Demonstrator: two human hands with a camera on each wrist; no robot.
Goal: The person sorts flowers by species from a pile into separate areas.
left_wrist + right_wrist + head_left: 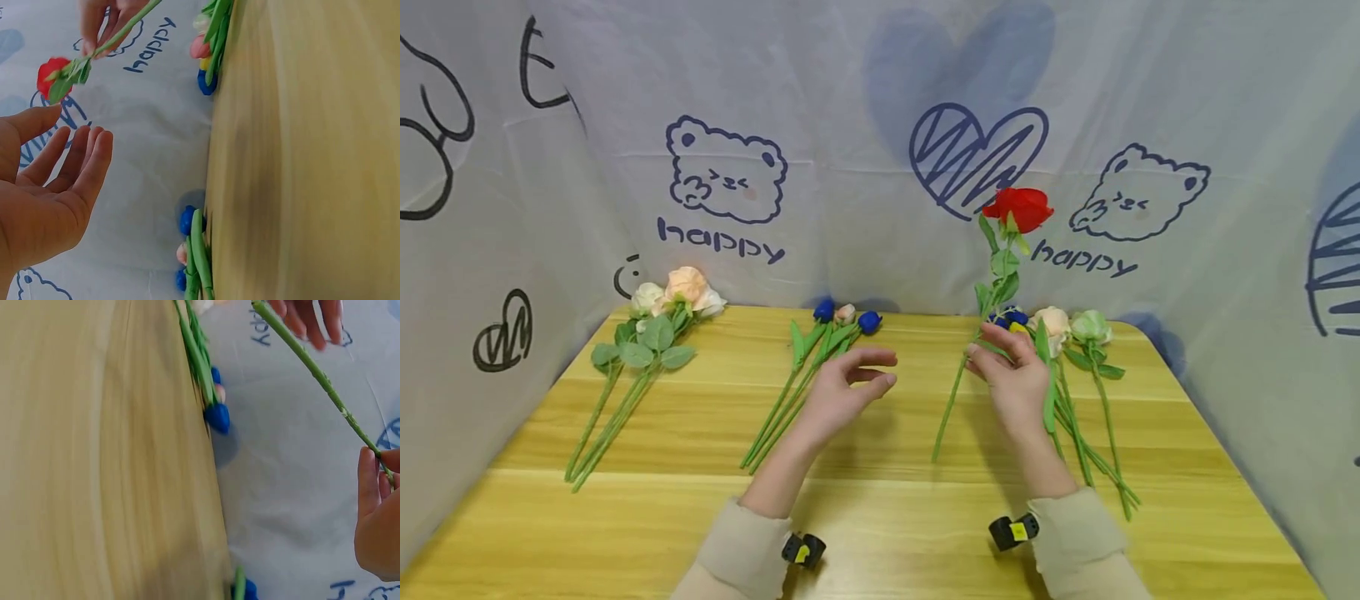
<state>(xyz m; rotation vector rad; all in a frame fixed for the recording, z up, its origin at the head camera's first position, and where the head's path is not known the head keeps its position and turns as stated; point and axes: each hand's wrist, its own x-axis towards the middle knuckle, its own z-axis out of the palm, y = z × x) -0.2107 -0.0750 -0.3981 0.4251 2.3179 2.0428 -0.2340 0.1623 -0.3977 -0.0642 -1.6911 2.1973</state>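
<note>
My right hand pinches the green stem of a red rose between thumb and fingers. The rose is held up over the table, bloom at the top, its stem slanting down to the left. In the left wrist view the red bloom and its leaves show beyond my left fingertips. My left hand is raised with fingers loosely bent and nothing between them, thumb apart from the fingers. It is nearest to a bunch of blue and pink tulips lying behind it.
Cream and peach roses lie at the table's left. On the right, partly behind my right hand, are a peach flower, a pale green rose and blue and yellow tulips. A white printed cloth hangs behind the wooden table.
</note>
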